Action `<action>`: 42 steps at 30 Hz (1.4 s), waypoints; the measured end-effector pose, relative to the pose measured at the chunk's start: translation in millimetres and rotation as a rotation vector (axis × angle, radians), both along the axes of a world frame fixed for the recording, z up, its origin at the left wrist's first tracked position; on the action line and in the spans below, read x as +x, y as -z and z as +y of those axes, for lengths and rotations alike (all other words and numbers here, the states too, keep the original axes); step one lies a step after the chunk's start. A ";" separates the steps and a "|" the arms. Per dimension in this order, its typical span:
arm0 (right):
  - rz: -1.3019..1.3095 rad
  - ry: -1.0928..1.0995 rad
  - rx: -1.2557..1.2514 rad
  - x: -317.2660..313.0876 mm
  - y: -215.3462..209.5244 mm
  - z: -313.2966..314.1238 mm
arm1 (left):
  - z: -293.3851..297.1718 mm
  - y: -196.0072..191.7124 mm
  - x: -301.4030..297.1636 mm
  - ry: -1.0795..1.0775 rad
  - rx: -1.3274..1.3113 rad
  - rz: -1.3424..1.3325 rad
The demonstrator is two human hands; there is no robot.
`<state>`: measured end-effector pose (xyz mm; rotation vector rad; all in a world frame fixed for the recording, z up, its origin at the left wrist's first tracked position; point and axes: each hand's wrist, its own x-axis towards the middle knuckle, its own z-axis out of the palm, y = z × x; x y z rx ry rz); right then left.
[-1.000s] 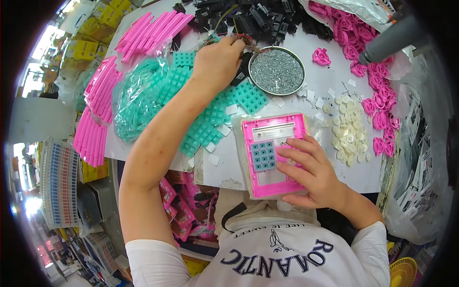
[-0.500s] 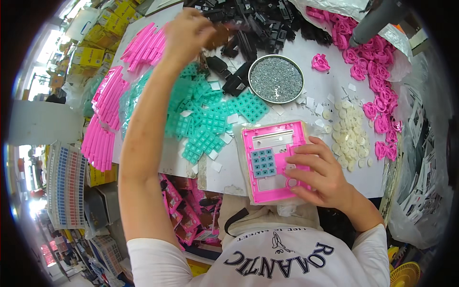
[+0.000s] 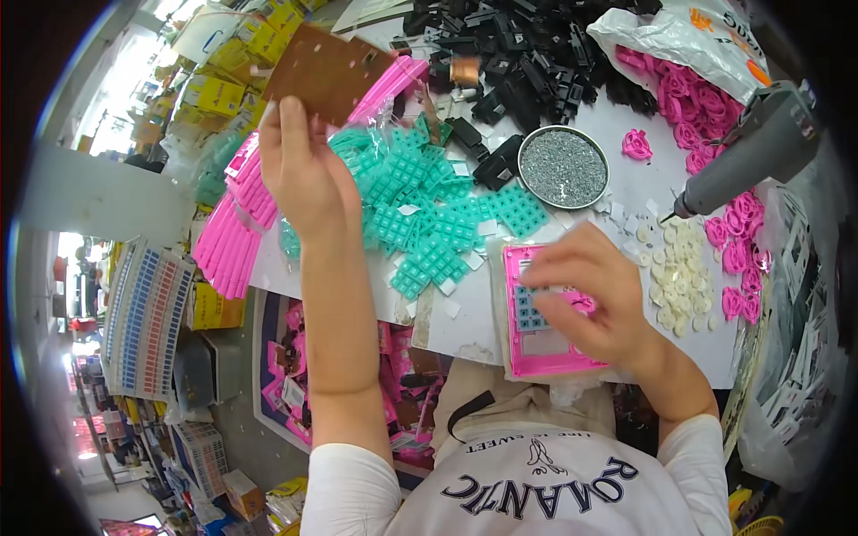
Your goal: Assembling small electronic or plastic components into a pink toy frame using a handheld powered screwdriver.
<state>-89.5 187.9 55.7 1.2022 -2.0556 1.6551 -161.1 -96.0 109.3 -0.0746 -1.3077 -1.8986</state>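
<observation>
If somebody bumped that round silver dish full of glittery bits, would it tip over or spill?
The round dish looks low and wide and sits flat on the table, so it would probably slide, not tip. It looks filled nearly to the rim with tiny silvery bits, so a hard bump might scatter some. It is probably heavy for its size.

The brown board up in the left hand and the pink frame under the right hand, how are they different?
The brown board is dark, plain and lifted off the table by the left hand. The pink frame is bright, lies flat on the table, and has a grey-blue key pad inside it, with the right hand over it. Both look flat and rectangular.
</observation>
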 end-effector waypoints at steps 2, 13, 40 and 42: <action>-0.212 -0.017 -0.115 -7.4 -7.3 -20.4 | 22.4 6.9 22.3 0.078 0.040 0.041; -0.628 -0.154 -0.585 -131.1 -23.1 -99.9 | 22.4 68.3 101.5 -0.008 -0.336 -0.356; -0.527 -0.287 -0.103 -134.1 -55.8 -89.2 | 30.7 40.6 149.0 -0.206 -0.504 -0.120; -0.525 -0.363 -0.058 -110.5 -60.4 -83.0 | 18.9 37.9 148.4 -0.286 -0.594 -0.052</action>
